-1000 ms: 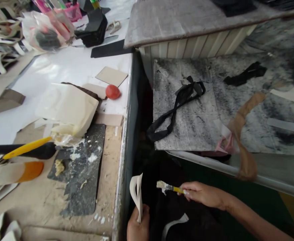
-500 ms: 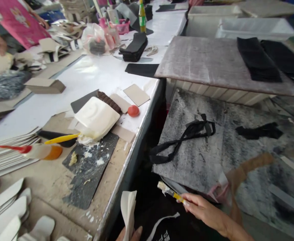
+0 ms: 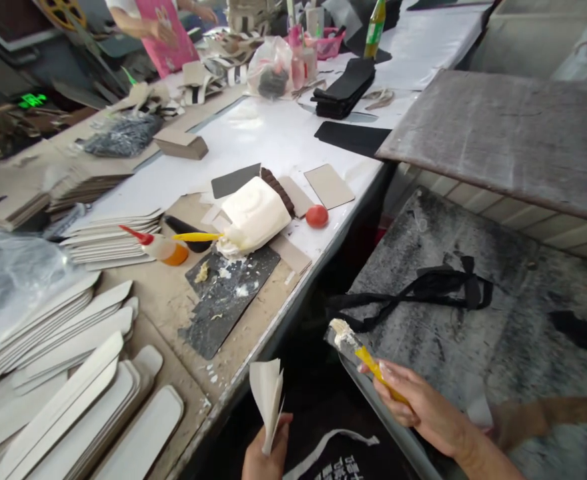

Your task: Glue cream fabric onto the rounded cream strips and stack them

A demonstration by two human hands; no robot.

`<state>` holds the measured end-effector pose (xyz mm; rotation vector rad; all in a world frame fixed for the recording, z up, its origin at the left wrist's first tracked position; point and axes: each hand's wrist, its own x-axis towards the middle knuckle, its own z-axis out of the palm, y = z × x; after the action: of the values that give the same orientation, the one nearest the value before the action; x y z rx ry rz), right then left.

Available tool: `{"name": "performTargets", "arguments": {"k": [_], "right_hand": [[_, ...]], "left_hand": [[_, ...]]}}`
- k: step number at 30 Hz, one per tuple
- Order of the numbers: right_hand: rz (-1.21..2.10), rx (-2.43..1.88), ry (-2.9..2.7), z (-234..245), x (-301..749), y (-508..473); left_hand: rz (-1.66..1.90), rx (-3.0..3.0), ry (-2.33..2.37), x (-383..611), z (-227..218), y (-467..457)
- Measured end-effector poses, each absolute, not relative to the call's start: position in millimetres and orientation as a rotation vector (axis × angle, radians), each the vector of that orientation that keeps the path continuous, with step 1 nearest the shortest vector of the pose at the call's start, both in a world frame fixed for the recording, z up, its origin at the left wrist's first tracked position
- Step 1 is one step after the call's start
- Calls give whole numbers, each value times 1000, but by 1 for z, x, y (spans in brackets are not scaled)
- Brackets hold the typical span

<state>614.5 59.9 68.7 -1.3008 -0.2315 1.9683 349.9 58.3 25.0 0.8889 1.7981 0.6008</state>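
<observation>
My left hand (image 3: 266, 455) sits at the bottom edge, closed on a folded white paper piece (image 3: 267, 399) that stands upright. My right hand (image 3: 421, 407) grips a yellow-handled brush (image 3: 363, 353), its glue-caked bristles pointing up and left toward the table edge. On the table beyond lie a white glue container (image 3: 256, 215) with a second yellow brush (image 3: 197, 237) stuck in it, and a dark glue-smeared mat (image 3: 231, 297).
Rows of white insole-shaped strips (image 3: 73, 380) cover the near left. A red-tipped squeeze bottle (image 3: 161, 247), a red ball (image 3: 317, 216) and card pieces lie mid-table. A black strap (image 3: 423, 290) rests on the stained board (image 3: 473, 333) at right. Another person (image 3: 158, 20) works far back.
The view has swung left and up, showing more of the table. My right hand has tilted the brush more upright. The left hand still holds the paper.
</observation>
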Motion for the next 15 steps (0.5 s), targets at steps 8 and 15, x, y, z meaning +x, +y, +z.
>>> {"name": "performTargets", "arguments": {"k": [8,15], "right_hand": [[2010,-1176,-256,76,569,93],[2040,-1231,-238,87,478,131]], "left_hand": [[683,694,1762,334,42,71],[759,694,1525,308,75,115]]}}
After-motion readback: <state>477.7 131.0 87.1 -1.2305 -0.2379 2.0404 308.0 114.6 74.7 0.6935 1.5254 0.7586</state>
